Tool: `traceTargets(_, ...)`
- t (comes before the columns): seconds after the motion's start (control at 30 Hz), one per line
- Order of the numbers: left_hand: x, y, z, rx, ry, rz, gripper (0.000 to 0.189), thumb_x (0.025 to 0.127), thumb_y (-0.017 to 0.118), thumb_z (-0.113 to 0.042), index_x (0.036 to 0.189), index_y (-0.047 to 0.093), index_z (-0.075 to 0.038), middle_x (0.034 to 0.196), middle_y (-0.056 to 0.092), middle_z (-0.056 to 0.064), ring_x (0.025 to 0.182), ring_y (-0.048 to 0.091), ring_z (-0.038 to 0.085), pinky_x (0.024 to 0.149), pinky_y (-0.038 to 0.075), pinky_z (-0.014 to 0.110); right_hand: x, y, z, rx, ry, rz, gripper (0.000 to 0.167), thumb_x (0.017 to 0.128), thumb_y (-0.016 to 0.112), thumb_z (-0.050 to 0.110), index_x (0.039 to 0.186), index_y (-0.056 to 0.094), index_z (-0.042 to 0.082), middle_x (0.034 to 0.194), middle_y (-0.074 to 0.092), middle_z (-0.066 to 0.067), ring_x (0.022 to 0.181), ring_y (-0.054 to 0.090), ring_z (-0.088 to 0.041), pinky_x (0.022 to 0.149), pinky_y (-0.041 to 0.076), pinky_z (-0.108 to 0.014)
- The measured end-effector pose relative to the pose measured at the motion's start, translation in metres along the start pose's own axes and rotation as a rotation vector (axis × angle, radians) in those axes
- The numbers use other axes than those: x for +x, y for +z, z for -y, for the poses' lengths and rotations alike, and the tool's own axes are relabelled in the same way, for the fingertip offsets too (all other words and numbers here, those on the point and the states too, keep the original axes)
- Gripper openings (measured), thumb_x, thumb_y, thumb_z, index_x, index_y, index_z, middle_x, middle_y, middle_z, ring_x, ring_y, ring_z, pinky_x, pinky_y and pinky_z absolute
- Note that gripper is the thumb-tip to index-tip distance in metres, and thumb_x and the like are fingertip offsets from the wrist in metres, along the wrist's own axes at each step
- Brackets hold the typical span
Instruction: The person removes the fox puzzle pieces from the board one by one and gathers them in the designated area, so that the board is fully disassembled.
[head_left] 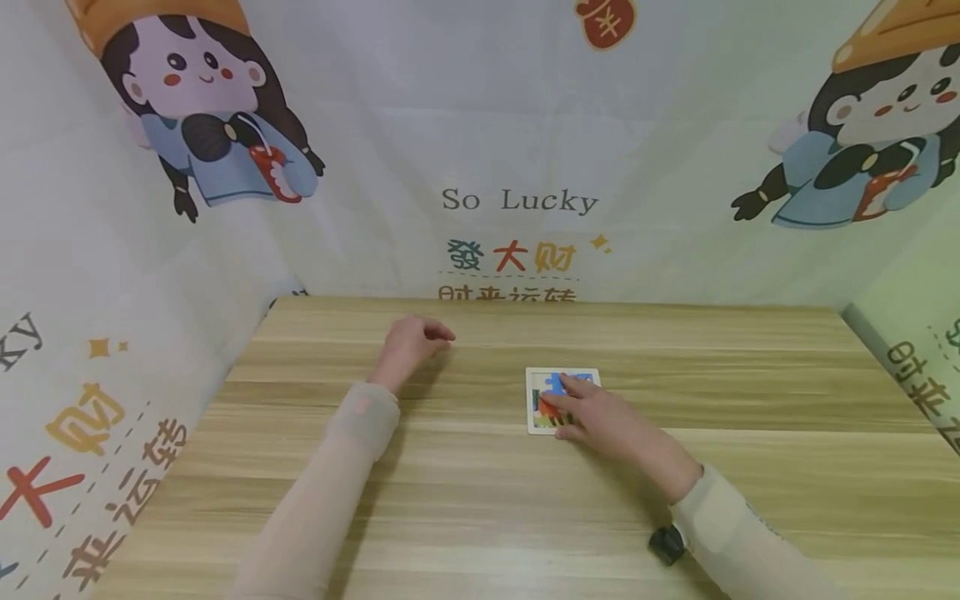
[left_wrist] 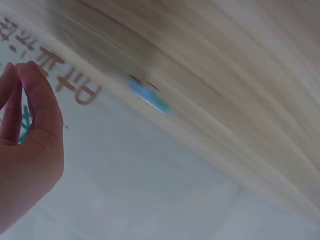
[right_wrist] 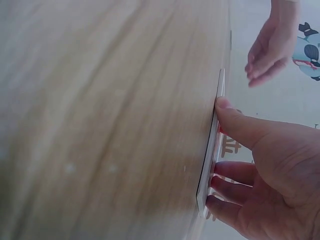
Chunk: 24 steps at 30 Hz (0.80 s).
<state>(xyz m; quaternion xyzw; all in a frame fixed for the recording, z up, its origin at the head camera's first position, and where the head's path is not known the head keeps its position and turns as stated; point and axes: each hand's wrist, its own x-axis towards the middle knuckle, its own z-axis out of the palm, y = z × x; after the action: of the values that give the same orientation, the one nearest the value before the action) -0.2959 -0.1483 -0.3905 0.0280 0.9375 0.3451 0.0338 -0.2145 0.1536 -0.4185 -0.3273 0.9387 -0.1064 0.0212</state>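
Inside the table edge [head_left: 675,307], left hand [head_left: 412,343] loosely curled, open wood [head_left: 480,396], right hand [head_left: 611,423] touching puzzle [head_left: 553,386], fingers extended.

As for the small board [head_left: 553,385], has a white border around blue and red parts, with some dark stripes. As for the surface [head_left: 465,475], shows light brown wood grain in long, darker streaks. As for the white cloth [head_left: 420,108], carries grey Latin letters [head_left: 520,200], also Chinese characters [head_left: 512,257] in teal, red, gold and brown. As for the sleeves [head_left: 307,508], look mostly pale cream.
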Motion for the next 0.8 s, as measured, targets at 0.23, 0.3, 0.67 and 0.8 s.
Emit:
traceTargets(0.23,0.001,0.041,-0.031,-0.065,0.040,0.048,0.015,0.093,0.069,-0.012,0.105,0.077,-0.010,0.115,0.074,0.008,0.111,0.065,0.025,0.100,0.051,0.039,-0.002,0.001,-0.001,0.049,0.019,-0.005,0.055,0.094,0.068,0.029,0.140,0.055,0.003,0.149,0.044,-0.030,0.133,0.049,-0.047,0.107,0.044,-0.056)
traceTargets(0.3,-0.001,0.051,-0.040,-0.080,0.066,0.064,0.014,0.092,0.071,-0.012,0.103,0.077,-0.011,0.114,0.074,0.007,0.113,0.065,0.024,0.102,0.050,0.038,-0.002,0.000,-0.001,0.072,0.020,-0.021,0.054,0.093,0.069,0.029,0.138,0.055,0.002,0.148,0.046,-0.029,0.133,0.050,-0.046,0.107,0.045,-0.056)
traceTargets(0.67,-0.008,0.089,-0.074,0.040,0.178,0.184,0.017,0.088,0.074,-0.013,0.105,0.077,-0.012,0.107,0.076,0.004,0.105,0.067,0.021,0.098,0.051,0.034,-0.004,0.004,-0.008,0.135,0.020,-0.068,0.051,0.092,0.070,0.030,0.134,0.058,0.004,0.150,0.042,-0.030,0.131,0.050,-0.048,0.105,0.045,-0.058)
traceTargets(0.8,-0.009,0.094,-0.077,0.142,0.175,0.170,0.019,0.086,0.077,-0.016,0.105,0.077,-0.014,0.104,0.076,0.002,0.101,0.066,0.019,0.094,0.051,0.033,-0.007,0.004,-0.008,0.135,0.057,-0.060,0.061,0.093,0.069,0.030,0.142,0.051,-0.001,0.152,0.039,-0.030,0.136,0.045,-0.048,0.109,0.042,-0.057)
